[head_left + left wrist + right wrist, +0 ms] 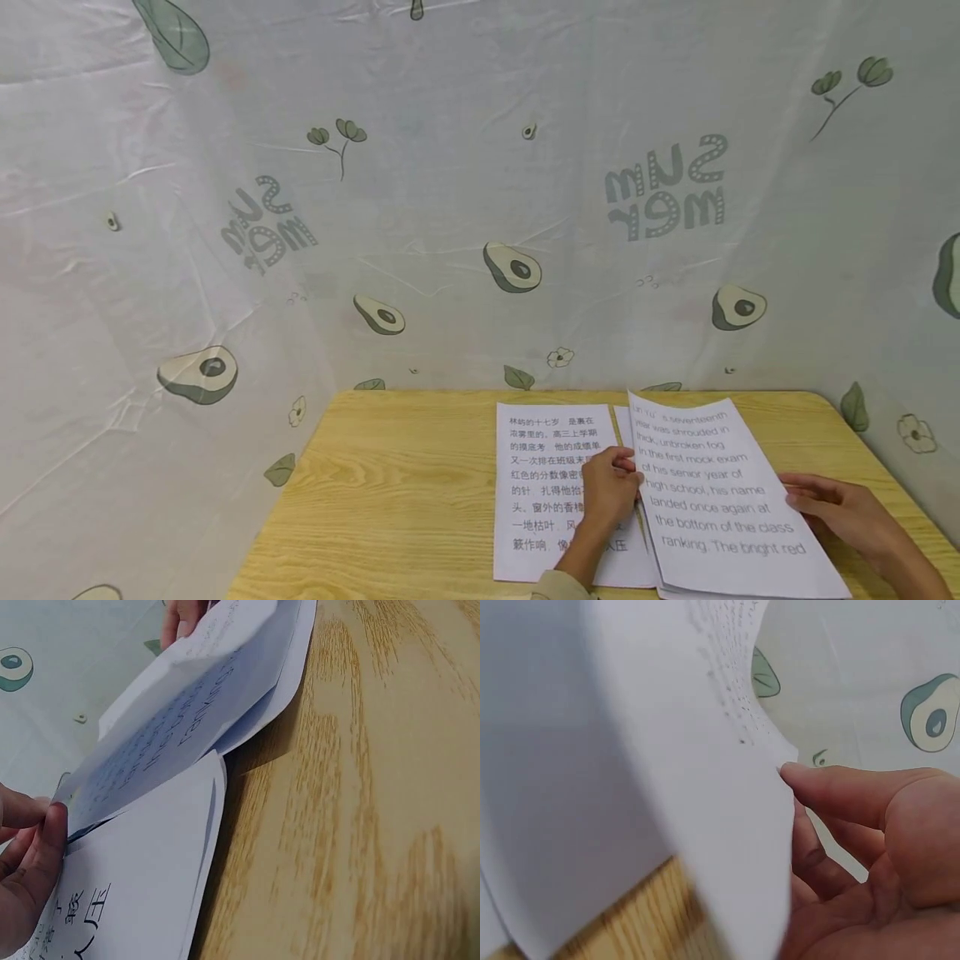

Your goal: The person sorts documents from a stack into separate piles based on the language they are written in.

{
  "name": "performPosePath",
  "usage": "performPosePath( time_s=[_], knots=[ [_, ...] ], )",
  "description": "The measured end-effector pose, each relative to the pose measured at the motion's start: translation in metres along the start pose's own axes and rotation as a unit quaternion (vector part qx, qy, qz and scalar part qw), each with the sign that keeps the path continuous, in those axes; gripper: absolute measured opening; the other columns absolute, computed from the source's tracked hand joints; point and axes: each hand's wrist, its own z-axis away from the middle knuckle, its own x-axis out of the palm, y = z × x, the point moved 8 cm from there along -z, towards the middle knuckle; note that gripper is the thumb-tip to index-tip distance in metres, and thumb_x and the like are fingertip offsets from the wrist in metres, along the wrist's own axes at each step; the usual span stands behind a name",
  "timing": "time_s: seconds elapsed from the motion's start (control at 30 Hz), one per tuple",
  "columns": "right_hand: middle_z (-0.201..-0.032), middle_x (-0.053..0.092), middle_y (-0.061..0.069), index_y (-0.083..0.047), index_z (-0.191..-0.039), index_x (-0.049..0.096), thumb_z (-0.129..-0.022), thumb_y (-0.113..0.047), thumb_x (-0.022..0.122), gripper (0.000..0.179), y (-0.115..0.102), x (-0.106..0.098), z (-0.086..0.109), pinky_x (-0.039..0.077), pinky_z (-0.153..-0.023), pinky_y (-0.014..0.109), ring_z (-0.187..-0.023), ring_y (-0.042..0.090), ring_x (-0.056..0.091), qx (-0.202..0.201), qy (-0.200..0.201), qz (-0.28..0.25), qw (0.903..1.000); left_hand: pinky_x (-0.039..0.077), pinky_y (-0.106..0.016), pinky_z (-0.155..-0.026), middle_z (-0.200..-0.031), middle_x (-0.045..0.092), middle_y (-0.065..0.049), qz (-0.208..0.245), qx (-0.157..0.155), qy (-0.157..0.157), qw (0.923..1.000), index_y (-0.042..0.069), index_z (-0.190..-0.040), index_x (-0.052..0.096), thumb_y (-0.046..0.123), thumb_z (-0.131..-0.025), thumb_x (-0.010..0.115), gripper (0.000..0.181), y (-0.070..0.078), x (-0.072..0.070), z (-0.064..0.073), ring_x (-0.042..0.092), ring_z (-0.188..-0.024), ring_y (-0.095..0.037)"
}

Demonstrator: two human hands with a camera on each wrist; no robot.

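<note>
A white sheet with large English print (pixel 712 500) is raised and bowed above more paper on the right side of the table. My left hand (pixel 609 493) pinches its left edge between thumb and fingers. In the left wrist view, that hand (pixel 30 862) sits over a stack of sheets with Chinese print (pixel 142 855). My right hand (pixel 851 512) holds the English sheet's right edge, thumb on top. The right wrist view shows the thumb and fingers of the hand (pixel 877 847) at the curved edge of the sheet (pixel 727 810). Beneath the raised sheet, another printed page (pixel 172 735) shows.
The Chinese-print stack (pixel 551 500) lies flat to the left of the English sheets, partly under my left forearm. All the paper rests on a wood-grain table (pixel 390 492). A pale cloth with avocado prints (pixel 450 208) hangs behind and beside the table.
</note>
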Motion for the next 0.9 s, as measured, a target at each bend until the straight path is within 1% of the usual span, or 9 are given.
performPosePath(
  time_s=[0.23, 0.33, 0.4, 0.5, 0.57, 0.63, 0.7, 0.77, 0.9],
  knots=[
    [-0.106, 0.079, -0.009, 0.015, -0.145, 0.054, -0.109, -0.022, 0.064, 0.053, 0.005, 0.001, -0.002, 0.063, -0.077, 0.028, -0.087, 0.005, 0.075, 0.003, 0.001, 0.005, 1.0000, 0.050, -0.014, -0.053, -0.081, 0.063, 0.009, -0.012, 0.005, 0.004, 0.9999, 0.009, -0.107, 0.079, -0.008, -0.084, 0.080, 0.029, -0.002, 0.003, -0.001, 0.058, -0.064, 0.001],
    [-0.107, 0.080, -0.005, 0.016, -0.147, 0.051, -0.109, -0.022, 0.064, 0.055, 0.007, 0.002, -0.004, 0.062, -0.076, 0.028, -0.086, 0.005, 0.074, 0.006, 0.004, 0.016, 0.9999, 0.050, -0.014, -0.053, -0.081, 0.063, 0.009, -0.013, 0.006, 0.001, 0.9999, 0.009, -0.108, 0.079, -0.008, -0.085, 0.080, 0.029, -0.003, 0.004, -0.001, 0.057, -0.063, 0.001],
    [-0.107, 0.080, -0.005, 0.016, -0.147, 0.051, -0.108, -0.022, 0.064, 0.056, 0.009, 0.001, -0.004, 0.062, -0.076, 0.027, -0.085, 0.004, 0.073, 0.008, 0.006, 0.021, 0.9997, 0.050, -0.014, -0.053, -0.081, 0.063, 0.009, -0.013, 0.006, -0.001, 0.9999, 0.009, -0.109, 0.079, -0.008, -0.085, 0.080, 0.029, -0.003, 0.004, -0.001, 0.057, -0.062, 0.001],
    [-0.109, 0.081, 0.001, 0.017, -0.147, 0.051, -0.108, -0.025, 0.065, 0.059, 0.011, 0.001, -0.005, 0.061, -0.075, 0.027, -0.084, 0.003, 0.072, 0.009, 0.013, 0.039, 0.9991, 0.050, -0.014, -0.053, -0.082, 0.063, 0.010, -0.014, 0.005, -0.009, 0.9999, 0.007, -0.112, 0.078, -0.006, -0.086, 0.081, 0.029, -0.002, 0.003, -0.001, 0.058, -0.060, 0.000],
    [-0.110, 0.081, 0.008, 0.017, -0.146, 0.052, -0.107, -0.029, 0.066, 0.062, 0.011, -0.001, -0.004, 0.060, -0.073, 0.026, -0.082, 0.003, 0.071, 0.008, 0.027, 0.062, 0.9977, 0.051, -0.015, -0.052, -0.082, 0.063, 0.011, -0.013, 0.004, -0.012, 0.9998, 0.006, -0.114, 0.078, -0.003, -0.087, 0.082, 0.029, -0.001, 0.001, -0.001, 0.060, -0.058, 0.000],
    [-0.113, 0.080, 0.016, 0.017, -0.146, 0.051, -0.107, -0.033, 0.065, 0.065, 0.010, -0.003, -0.003, 0.059, -0.071, 0.025, -0.080, 0.004, 0.071, 0.007, 0.043, 0.081, 0.9958, 0.052, -0.015, -0.053, -0.083, 0.063, 0.012, -0.013, 0.004, -0.014, 0.9998, 0.005, -0.118, 0.078, 0.001, -0.088, 0.082, 0.031, 0.001, -0.004, -0.001, 0.061, -0.058, -0.001],
    [-0.115, 0.079, 0.020, 0.018, -0.147, 0.049, -0.108, -0.035, 0.064, 0.067, 0.009, -0.005, 0.000, 0.059, -0.070, 0.025, -0.079, 0.004, 0.071, 0.006, 0.055, 0.094, 0.9940, 0.053, -0.016, -0.054, -0.084, 0.064, 0.012, -0.011, 0.006, -0.012, 0.9998, 0.004, -0.121, 0.077, 0.004, -0.089, 0.082, 0.033, 0.003, -0.012, -0.002, 0.063, -0.059, -0.002],
    [-0.115, 0.078, 0.020, 0.017, -0.148, 0.049, -0.108, -0.035, 0.064, 0.067, 0.005, -0.004, 0.001, 0.060, -0.069, 0.025, -0.079, 0.003, 0.070, 0.005, 0.060, 0.093, 0.9939, 0.054, -0.016, -0.056, -0.086, 0.065, 0.011, -0.015, 0.010, -0.010, 0.9998, 0.004, -0.124, 0.076, 0.007, -0.090, 0.082, 0.035, 0.004, -0.023, -0.003, 0.065, -0.062, -0.003],
    [-0.116, 0.077, 0.014, 0.016, -0.148, 0.050, -0.108, -0.032, 0.064, 0.064, -0.011, 0.005, 0.004, 0.060, -0.071, 0.023, -0.080, -0.001, 0.065, -0.007, 0.058, 0.092, 0.9941, 0.056, -0.017, -0.059, -0.089, 0.067, 0.009, -0.029, 0.024, -0.005, 0.9993, 0.004, -0.127, 0.076, 0.010, -0.092, 0.082, 0.036, 0.004, -0.049, -0.005, 0.069, -0.065, -0.006]
  ],
)
